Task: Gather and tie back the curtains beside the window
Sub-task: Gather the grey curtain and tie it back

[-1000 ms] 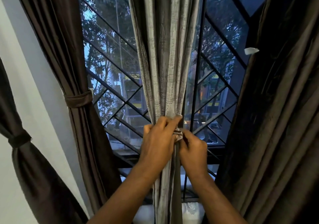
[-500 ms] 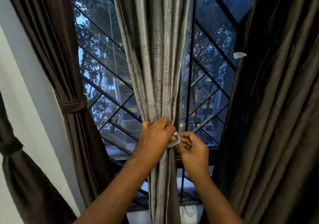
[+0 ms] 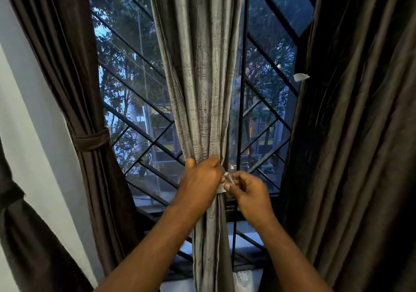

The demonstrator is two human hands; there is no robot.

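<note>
Tightly pleated grey curtain (image 3: 202, 93), hands (image 3: 200, 179) pinching band (image 3: 227, 178)

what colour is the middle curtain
The gathered fabric middle curtain is silver-grey with darker crosshatching; head view.

Window grille (image 3: 144, 134) close behind curtain (image 3: 202, 77)
</note>
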